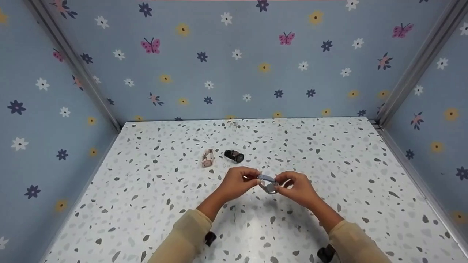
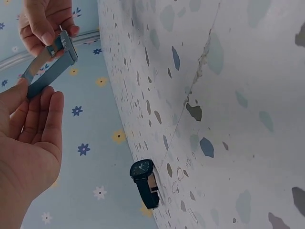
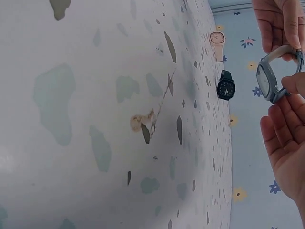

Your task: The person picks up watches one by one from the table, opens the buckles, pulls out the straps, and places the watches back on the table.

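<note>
Left grip [image 1: 238, 183] and right grip [image 1: 298, 187] pinch a blue-grey watch [image 1: 271, 188], fingertips [image 2: 47, 38] hiding parts of its strap [image 2: 51, 75].

No lettering, number, brand or sign can be read in any view.

Gripped watch [image 1: 271, 188]: case [image 2: 68, 46] is looking metallic, strap [image 2: 51, 76] looking smooth, matt
Table below grip [image 1: 252, 235]: looking smooth, glossy
Sleeves behind grip [image 1: 182, 235]: looking like cloth

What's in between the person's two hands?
A blue-grey watch, as the head view shows. The left hand pinches its strap; the right hand holds it near the case.
</note>
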Action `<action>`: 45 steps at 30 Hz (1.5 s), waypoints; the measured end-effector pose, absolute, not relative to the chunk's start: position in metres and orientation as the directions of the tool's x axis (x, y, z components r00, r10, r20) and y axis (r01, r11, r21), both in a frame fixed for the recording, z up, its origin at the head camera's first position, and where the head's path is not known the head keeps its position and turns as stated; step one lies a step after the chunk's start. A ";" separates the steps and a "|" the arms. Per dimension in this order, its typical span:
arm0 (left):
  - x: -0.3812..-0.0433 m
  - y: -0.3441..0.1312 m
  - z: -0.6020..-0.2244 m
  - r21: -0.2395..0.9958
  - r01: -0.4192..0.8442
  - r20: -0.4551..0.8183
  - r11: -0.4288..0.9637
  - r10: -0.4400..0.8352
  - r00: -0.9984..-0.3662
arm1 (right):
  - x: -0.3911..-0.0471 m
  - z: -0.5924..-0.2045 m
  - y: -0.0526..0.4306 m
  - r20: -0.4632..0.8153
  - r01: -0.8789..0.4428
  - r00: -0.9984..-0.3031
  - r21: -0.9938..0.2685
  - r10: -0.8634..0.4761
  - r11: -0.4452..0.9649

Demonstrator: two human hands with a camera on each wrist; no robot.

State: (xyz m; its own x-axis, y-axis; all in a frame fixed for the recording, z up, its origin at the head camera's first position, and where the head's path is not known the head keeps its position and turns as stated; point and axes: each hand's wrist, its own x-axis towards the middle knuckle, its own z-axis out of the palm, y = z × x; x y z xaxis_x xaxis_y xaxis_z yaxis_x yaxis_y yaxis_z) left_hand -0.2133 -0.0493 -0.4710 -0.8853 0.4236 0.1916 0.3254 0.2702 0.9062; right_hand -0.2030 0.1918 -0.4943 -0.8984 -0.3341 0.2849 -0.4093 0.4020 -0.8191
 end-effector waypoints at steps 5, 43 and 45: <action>-0.213 -0.049 -0.472 0.886 0.343 0.178 0.313 0.453 -0.874 | -0.203 -0.491 0.195 0.277 -0.402 -0.899 -0.830 -0.340 0.386; -0.212 -0.053 -0.462 0.889 0.371 0.195 0.267 0.512 -0.836 | -0.197 -0.479 0.185 0.122 -0.258 -0.895 -0.926 -0.429 0.277; -0.211 -0.053 -0.462 0.888 0.368 0.185 0.278 0.516 -0.836 | -0.193 -0.470 0.184 0.131 -0.273 -0.890 -0.920 -0.436 0.282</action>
State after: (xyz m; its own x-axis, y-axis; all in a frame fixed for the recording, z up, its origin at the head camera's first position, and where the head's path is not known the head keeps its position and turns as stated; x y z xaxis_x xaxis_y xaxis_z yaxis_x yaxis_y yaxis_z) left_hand -0.2114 -0.0526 -0.4623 -0.8363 0.5162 0.1849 0.3676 0.2776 0.8876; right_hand -0.1926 0.1841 -0.4704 -0.8904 -0.4359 0.1310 -0.2734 0.2819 -0.9197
